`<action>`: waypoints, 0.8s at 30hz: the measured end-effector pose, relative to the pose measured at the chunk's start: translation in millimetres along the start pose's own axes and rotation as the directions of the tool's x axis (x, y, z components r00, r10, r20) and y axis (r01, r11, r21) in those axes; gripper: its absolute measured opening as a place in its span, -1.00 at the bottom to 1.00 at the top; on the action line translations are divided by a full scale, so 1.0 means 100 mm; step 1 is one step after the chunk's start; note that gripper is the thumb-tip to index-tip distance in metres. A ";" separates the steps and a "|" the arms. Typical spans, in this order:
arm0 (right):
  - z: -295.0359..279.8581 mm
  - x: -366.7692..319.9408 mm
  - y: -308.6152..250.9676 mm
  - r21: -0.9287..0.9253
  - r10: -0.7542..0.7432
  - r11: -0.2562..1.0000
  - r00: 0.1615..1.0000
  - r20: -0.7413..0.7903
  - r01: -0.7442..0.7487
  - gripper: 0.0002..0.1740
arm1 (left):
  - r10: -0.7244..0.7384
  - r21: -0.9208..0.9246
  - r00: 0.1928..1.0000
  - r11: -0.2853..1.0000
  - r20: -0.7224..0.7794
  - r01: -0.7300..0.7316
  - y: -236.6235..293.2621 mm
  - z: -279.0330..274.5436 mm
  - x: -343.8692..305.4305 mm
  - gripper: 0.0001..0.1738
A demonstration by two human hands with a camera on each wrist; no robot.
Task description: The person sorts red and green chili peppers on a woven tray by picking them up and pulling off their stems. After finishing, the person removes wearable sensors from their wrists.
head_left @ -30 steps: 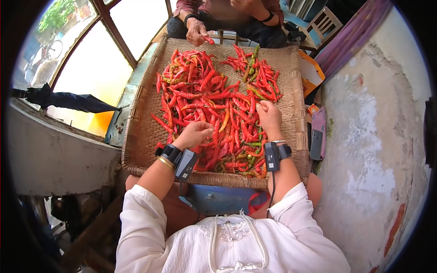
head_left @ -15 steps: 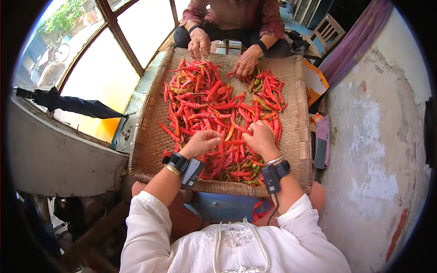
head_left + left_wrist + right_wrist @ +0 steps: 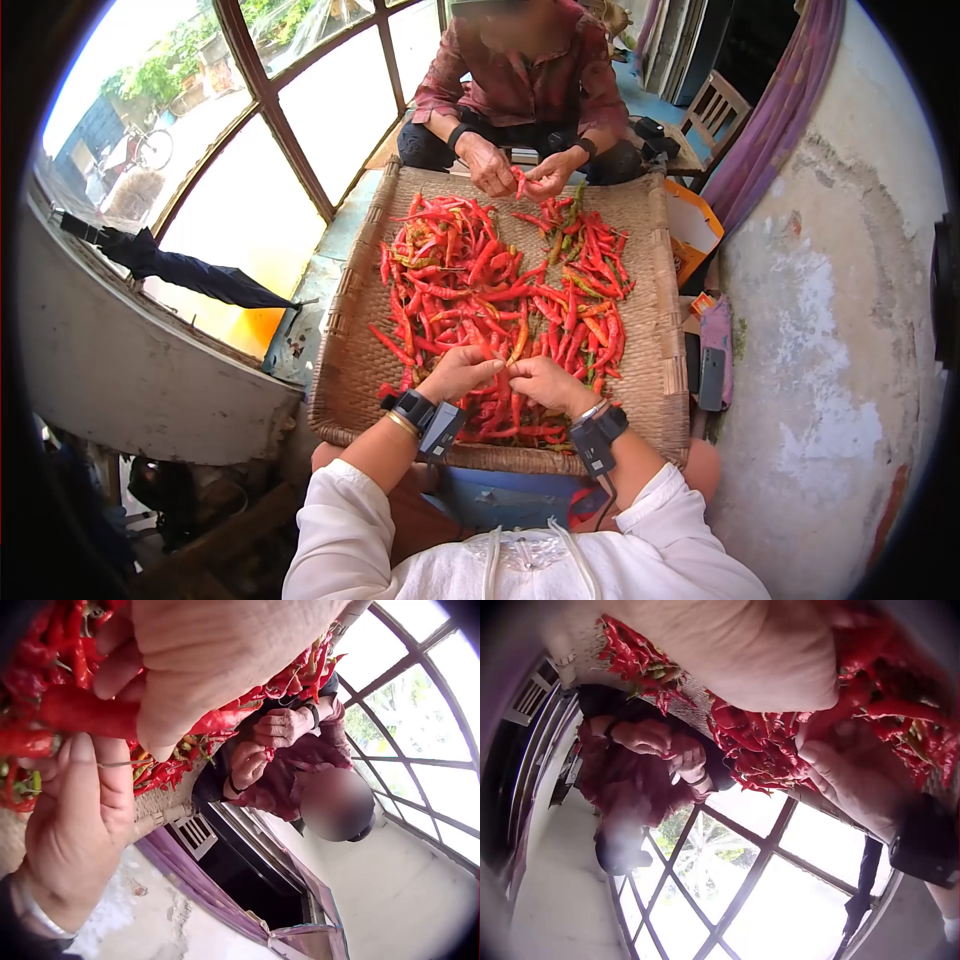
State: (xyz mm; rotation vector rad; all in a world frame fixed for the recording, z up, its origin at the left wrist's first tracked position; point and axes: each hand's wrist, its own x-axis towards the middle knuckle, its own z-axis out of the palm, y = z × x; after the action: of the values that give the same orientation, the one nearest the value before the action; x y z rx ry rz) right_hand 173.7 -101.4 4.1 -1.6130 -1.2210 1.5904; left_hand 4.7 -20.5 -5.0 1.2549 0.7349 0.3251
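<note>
Red, orange and green chili peppers [image 3: 440, 290] lie heaped on a woven tray [image 3: 350, 340]. Over the near part of the heap the two hands come close together. The left hand [image 3: 460, 373] holds a red pepper [image 3: 82, 712] between thumb and fingers, as the left wrist view shows. Beside it the right hand [image 3: 550, 385] pinches a thin stem [image 3: 124, 763] between thumb and finger. From the right wrist view the fingertips of the right hand are hidden behind its palm.
Across the tray a person [image 3: 525, 90] in a dark red shirt holds a red pepper in both hands. A folded umbrella [image 3: 205, 278] lies along the window ledge at left. At right are an orange box [image 3: 692, 230], a phone [image 3: 712, 378] and a wall [image 3: 810, 350].
The right hand has moved left to meet the left hand, which now holds a pepper. Across the tray, the person's hands have lifted off the heap and come together. The head view has tilted up.
</note>
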 end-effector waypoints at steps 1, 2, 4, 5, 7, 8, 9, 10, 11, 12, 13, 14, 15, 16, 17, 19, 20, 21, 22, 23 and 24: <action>-0.01 -0.01 -0.01 -0.128 -0.096 0.988 0.995 -0.037 0.091 -0.77 | -0.001 0.004 1.000 1.000 0.000 0.001 -0.01 0.00 0.01 -0.83; -0.03 -0.03 -0.01 -0.257 -0.195 0.951 0.979 -0.060 0.173 -0.76 | 0.040 -0.037 0.996 0.998 -0.082 -0.043 -0.02 0.00 0.03 -0.84; -0.10 -0.04 -0.04 -0.327 -0.196 0.930 0.979 -0.056 0.167 -0.72 | 0.078 -0.074 0.983 0.993 -0.168 -0.092 0.05 0.02 0.01 -0.85; -0.15 -0.05 -0.04 -0.396 -0.194 0.905 0.980 -0.052 0.158 -0.69 | 0.040 -0.058 0.983 0.997 -0.179 -0.051 0.09 0.03 -0.01 -0.84; -0.27 -0.06 -0.05 -0.505 -0.198 0.857 0.969 -0.146 0.099 -0.67 | 0.001 -0.044 0.981 0.999 -0.192 -0.010 0.09 0.03 -0.02 -0.81; -0.34 -0.06 -0.05 -0.600 -0.213 0.799 0.948 -0.237 0.029 -0.64 | -0.022 0.023 0.990 0.999 -0.138 0.025 0.03 0.02 0.01 -0.79; -0.42 -0.05 -0.04 -0.601 -0.213 0.798 0.948 -0.236 0.030 -0.64 | -0.049 0.092 0.995 0.994 -0.085 0.057 0.00 0.01 0.02 -0.77; -0.52 -0.04 -0.01 -0.329 -0.174 0.943 0.925 -0.339 0.057 -0.66 | -0.049 0.092 0.995 0.994 -0.086 0.057 0.04 0.03 0.01 -0.77; -0.62 -0.03 0.00 -0.027 -0.102 0.995 0.900 -0.424 0.100 -0.68 | -0.057 0.104 0.994 0.992 -0.089 0.066 0.09 0.06 -0.02 -0.76; -0.70 -0.10 -0.07 0.205 -0.083 0.959 0.884 -0.460 0.196 -0.70 | -0.065 0.116 0.994 0.990 -0.091 0.075 0.12 0.07 -0.03 -0.75; -0.76 -0.10 -0.04 0.362 -0.140 0.846 0.818 -0.557 0.391 -0.70 | -0.064 0.116 0.994 0.991 -0.089 0.074 0.11 0.06 -0.03 -0.75; -0.80 -0.10 -0.02 0.474 -0.164 0.670 0.737 -0.655 0.571 -0.67 | -0.061 0.118 0.995 0.991 -0.082 0.070 0.09 0.05 -0.02 -0.76; -0.80 -0.10 -0.05 0.473 -0.165 0.672 0.737 -0.655 0.570 -0.67 | -0.058 0.120 0.995 0.991 -0.076 0.067 0.07 0.04 -0.02 -0.76; -0.79 -0.11 -0.09 0.518 -0.114 0.578 0.690 -0.715 0.631 -0.62 | -0.057 0.119 0.996 0.991 -0.076 0.065 0.07 0.04 -0.02 -0.76; -0.79 -0.12 -0.11 0.546 -0.053 0.476 0.642 -0.765 0.690 -0.57 | -0.061 0.101 0.995 0.993 -0.072 0.068 0.07 0.05 -0.02 -0.77; -0.75 -0.05 0.04 0.537 -0.056 0.642 0.731 -0.680 0.548 -0.55 | -0.064 0.083 0.996 0.994 -0.068 0.069 0.07 0.05 -0.02 -0.78; -0.72 -0.02 0.12 0.491 -0.032 0.781 0.810 -0.586 0.386 -0.52 | -0.064 0.074 0.995 0.995 -0.080 0.070 0.07 0.06 -0.02 -0.80; -0.62 -0.02 0.09 0.443 -0.055 0.848 0.879 -0.473 0.292 -0.53 | -0.065 0.066 0.993 0.995 -0.094 0.071 0.07 0.06 -0.02 -0.81; -0.50 0.03 0.07 0.349 -0.074 0.914 0.930 -0.361 0.209 -0.56 | -0.064 0.065 0.993 0.995 -0.095 0.070 0.06 0.05 -0.02 -0.81; -0.36 0.04 0.04 0.253 -0.097 0.954 0.963 -0.253 0.163 -0.59 | -0.049 0.042 0.991 0.998 -0.121 0.054 0.04 0.04 -0.01 -0.83; -0.21 0.10 0.11 0.153 -0.235 0.954 0.961 -0.145 0.256 -0.61 | -0.035 0.019 0.988 0.999 -0.147 0.038 0.03 0.03 0.00 -0.83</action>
State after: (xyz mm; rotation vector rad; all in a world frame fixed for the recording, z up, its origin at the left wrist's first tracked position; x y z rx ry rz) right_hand 195.1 -92.9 -7.9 -1.3720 -1.1374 1.3764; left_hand 7.0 -22.4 -2.0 1.2459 0.8887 0.3832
